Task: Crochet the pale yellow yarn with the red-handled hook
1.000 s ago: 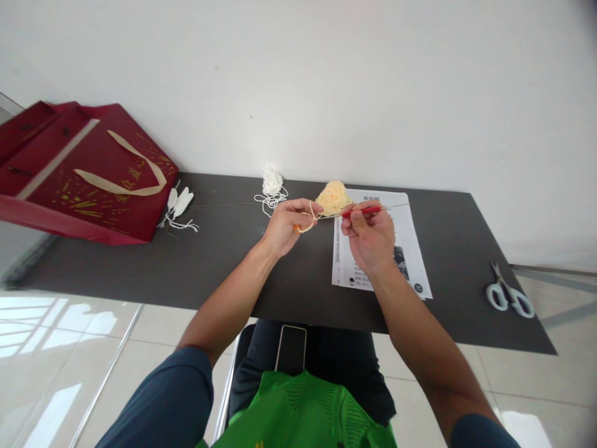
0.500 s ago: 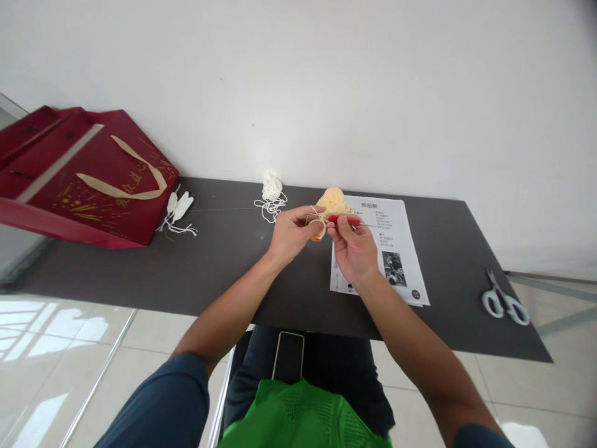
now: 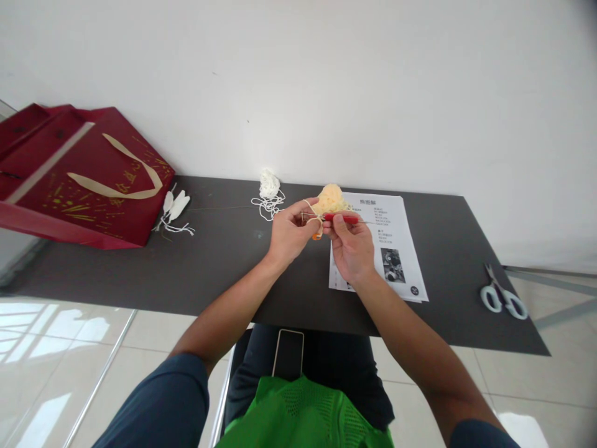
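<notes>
My right hand (image 3: 353, 244) grips a crochet hook by its red handle (image 3: 340, 218); its thin shaft points left. My left hand (image 3: 291, 233) pinches cream yarn (image 3: 316, 218), with a strand looped over its index finger. The hook's tip meets the yarn at the left fingertips, where the fingers partly hide the small work. Just below, a bit of orange (image 3: 318, 236) shows between the hands; I cannot make out what it is. Behind my fingers sits a ball of pale yellow yarn (image 3: 332, 198), partly over the top of the printed sheets (image 3: 403, 249).
On the dark table (image 3: 224, 261), white yarn (image 3: 269, 186) lies near the wall. Small white pieces with loose tails (image 3: 177, 205) rest beside a red gift bag (image 3: 107, 180) at left. Scissors (image 3: 504, 295) lie at right. A phone (image 3: 288, 354) is on my lap.
Both hands stay together at the yarn, with only slight finger movement. The whole view has shifted a little.
</notes>
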{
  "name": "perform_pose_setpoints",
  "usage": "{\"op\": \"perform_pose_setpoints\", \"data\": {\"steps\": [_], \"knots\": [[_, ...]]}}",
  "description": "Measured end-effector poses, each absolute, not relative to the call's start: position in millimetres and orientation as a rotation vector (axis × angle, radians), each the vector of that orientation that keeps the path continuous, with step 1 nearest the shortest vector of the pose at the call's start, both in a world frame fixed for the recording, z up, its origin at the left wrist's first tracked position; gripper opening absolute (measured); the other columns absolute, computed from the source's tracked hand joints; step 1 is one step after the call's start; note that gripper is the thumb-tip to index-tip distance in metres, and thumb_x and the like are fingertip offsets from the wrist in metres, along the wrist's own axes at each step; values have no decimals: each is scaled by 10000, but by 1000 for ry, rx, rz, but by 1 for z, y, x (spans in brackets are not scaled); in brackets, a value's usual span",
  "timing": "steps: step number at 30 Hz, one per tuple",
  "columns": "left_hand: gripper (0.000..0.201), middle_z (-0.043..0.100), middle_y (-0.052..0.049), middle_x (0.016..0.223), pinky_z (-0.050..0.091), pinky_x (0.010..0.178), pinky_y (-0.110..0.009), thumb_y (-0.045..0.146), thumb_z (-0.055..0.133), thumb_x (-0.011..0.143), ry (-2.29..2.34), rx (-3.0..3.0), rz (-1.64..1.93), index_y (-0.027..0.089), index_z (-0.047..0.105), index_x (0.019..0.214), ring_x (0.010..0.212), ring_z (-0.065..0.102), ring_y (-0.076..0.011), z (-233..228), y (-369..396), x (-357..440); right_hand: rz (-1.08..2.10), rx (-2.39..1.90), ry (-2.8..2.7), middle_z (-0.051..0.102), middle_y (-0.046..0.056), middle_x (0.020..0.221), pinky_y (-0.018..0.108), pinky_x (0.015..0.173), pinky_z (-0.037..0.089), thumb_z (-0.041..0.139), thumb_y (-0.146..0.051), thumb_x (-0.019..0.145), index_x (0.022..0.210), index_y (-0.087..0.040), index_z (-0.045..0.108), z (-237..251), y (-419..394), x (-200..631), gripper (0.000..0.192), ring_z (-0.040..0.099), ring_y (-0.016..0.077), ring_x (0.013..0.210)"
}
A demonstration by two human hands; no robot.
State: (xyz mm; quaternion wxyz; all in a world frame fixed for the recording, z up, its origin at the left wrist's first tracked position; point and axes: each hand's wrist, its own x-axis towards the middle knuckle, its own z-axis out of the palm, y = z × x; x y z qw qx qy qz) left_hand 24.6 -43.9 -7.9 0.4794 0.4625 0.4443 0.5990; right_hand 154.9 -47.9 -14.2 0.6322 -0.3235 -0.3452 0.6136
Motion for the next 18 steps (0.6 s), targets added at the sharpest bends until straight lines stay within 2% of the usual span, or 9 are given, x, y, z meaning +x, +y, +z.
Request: {"op": "perform_pose_setpoints", "data": {"steps": [11,18], "knots": [[439,636,41,725,456,590,-237,141,718,676,1169,1132,1550,200,763,1109,603,532,-91,-6,-42,23,1141,-726,-934,709,-32,848,240,570,495,791,-352,844,850,-248,610,-13,-43,169,208,604,88,635],[436,635,36,729,462,602,-235,139,713,693,1163,1156,1578,197,758,1122,618,530,-92,-8,-43,24,1037,-734,-1001,712,-24,880,252,559,490,778,-348,860,876,-260,611,-14,-45,171,190,608,91,622]]}}
